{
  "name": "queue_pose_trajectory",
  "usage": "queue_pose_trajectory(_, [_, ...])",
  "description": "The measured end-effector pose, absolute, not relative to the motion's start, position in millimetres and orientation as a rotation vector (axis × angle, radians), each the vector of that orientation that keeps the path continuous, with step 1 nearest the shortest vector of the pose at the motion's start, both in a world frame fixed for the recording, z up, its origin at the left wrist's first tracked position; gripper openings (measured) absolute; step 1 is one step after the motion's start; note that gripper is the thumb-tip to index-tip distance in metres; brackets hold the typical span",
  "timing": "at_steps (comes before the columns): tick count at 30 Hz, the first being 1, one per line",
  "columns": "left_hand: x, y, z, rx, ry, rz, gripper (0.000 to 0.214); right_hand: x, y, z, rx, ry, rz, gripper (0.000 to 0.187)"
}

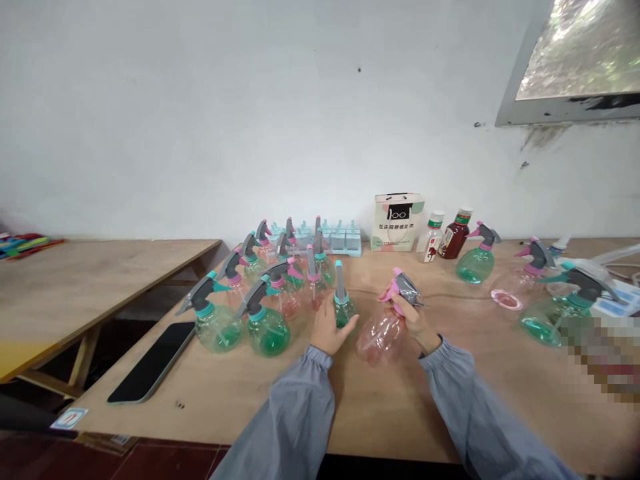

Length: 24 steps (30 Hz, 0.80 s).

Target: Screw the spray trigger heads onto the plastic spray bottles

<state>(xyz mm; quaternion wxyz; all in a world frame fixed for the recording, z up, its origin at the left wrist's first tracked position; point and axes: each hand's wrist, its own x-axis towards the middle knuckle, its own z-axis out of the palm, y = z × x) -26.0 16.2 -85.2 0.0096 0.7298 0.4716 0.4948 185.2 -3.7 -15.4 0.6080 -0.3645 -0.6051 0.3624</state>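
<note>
My right hand (pixel 417 323) grips the grey-and-pink head of a clear pink spray bottle (pixel 379 338), which leans over the table. My left hand (pixel 331 327) is beside a green spray bottle (pixel 345 310) with a grey-and-teal head, thumb spread away from the fingers. That bottle stands upright; whether the palm touches it I cannot tell. Left of this hand are more spray bottles, among them a green one (pixel 269 331) and another green one (pixel 217 328) with teal collars, and a pink one (pixel 316 290) behind.
A black phone (pixel 153 363) lies on the wooden table's left. Along the wall stand a light-blue tray (pixel 353 243), a paper bag (pixel 395 227), a white bottle (pixel 433 237) and a dark red bottle (pixel 456 235). Several spray bottles are at the right, including a tilted green one (pixel 543 325).
</note>
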Motion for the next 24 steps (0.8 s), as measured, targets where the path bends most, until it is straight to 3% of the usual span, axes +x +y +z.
queue_pose_trajectory(10, [-26, 14, -82, 2.274, 1.445, 1.511, 0.066, 185, -1, -20, -0.750, -1.435, 0.876, 0.049])
queue_pose_trajectory(24, [-25, 12, -77, 2.285, 1.403, 1.486, 0.063, 183, 4, -28, -0.793, -1.145, 0.888, 0.042])
